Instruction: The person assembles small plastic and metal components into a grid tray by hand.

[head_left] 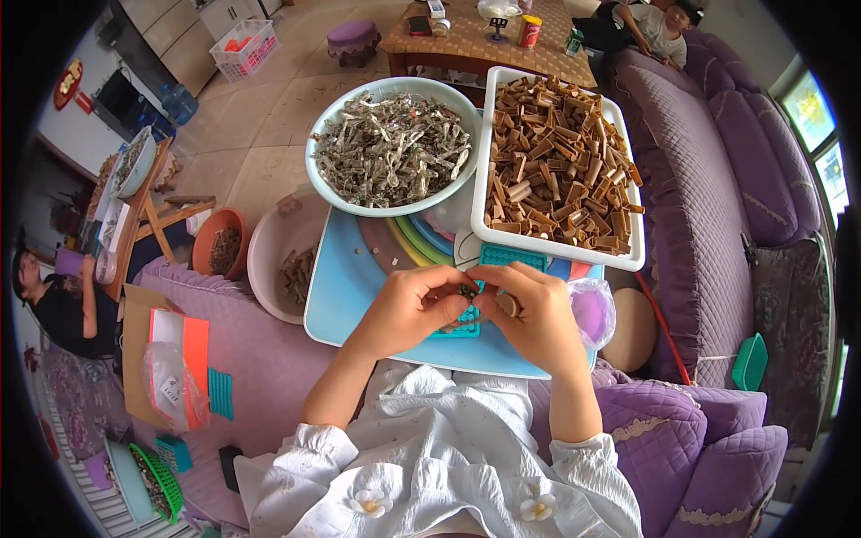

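My left hand (414, 303) and my right hand (538, 312) meet over a blue table (345, 300). My left fingertips pinch a small dark, speckled piece (467, 292). Between the fingers of my right hand is a short light-brown tube (508, 306), its round end showing. Below both hands lies a teal moulded tray (513, 258), partly covered by them. Beyond them, a pale round basin (312, 161) is heaped with crumpled silvery strips (395, 148). Beside it, a white rectangular tub (635, 224) is piled with short brown tube-like pieces (556, 170).
A pink basin (260, 260) and an orange bucket (199, 255) stand left of the table. To the right are a clear bag with purple inside (592, 309), a round stool (630, 332) and a purple sofa (682, 179). Another person (67, 296) sits far left; one more is at the upper right.
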Available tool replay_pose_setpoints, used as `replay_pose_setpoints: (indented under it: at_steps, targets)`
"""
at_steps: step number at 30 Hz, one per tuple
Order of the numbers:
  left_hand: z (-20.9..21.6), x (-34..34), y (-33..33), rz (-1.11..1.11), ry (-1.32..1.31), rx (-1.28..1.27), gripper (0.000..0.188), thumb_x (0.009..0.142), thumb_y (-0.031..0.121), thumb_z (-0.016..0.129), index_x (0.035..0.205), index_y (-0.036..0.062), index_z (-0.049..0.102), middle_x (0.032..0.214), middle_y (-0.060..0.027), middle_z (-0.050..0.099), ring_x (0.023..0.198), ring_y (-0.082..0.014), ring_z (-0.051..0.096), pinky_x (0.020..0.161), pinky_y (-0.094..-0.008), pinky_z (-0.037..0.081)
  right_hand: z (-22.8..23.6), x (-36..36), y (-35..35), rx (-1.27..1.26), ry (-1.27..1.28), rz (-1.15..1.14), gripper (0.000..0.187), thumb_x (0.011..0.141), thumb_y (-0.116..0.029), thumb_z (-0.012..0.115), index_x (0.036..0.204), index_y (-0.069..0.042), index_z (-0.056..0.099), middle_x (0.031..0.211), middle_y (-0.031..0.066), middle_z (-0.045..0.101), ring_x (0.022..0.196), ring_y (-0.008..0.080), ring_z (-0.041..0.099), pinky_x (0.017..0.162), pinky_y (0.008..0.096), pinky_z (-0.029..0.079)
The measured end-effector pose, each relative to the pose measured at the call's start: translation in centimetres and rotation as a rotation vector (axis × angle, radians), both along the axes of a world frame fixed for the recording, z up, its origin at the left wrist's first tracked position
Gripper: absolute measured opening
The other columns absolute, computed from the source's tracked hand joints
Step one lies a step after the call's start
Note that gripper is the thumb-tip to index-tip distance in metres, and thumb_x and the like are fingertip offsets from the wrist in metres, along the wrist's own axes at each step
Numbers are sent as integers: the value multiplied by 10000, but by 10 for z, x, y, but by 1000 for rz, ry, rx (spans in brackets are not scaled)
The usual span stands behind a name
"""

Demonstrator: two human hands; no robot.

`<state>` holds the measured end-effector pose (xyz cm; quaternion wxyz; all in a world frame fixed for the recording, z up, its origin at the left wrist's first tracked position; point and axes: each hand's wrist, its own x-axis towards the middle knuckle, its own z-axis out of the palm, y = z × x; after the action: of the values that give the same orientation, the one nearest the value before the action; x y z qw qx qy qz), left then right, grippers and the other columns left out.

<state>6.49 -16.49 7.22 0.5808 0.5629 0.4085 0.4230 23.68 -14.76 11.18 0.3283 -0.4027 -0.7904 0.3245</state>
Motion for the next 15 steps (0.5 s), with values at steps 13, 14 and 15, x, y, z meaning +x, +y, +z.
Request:
replay_pose_setpoints:
  at_steps: [13,14,15]
  targets:
    - [-16,5,-14,104,-295,-88,171,794,75,572,862,19,426,719,-25,541,636,-62,526,547,-204,446,-41,3,-2,-508,199,51,243,752,-101,617,951,29,566,739,88,601,607,83,519,532,236,420]
    - [-17,4,-14,103,-294,-86,171,794,75,572,862,19,426,719,-25,541,636,-62,526,547,-204,446,-42,3,-2,-507,201,51,243,752,-101,617,951,29,566,739,88,601,607,83,519,532,236,420]
    - [-19,3,-14,105,-273,-79,181,790,76,579,855,24,418,709,-15,530,637,-57,522,546,-200,444,-40,2,-3,-573,305,90,215,768,-111,606,921,35,566,752,63,595,640,80,515,561,216,417]
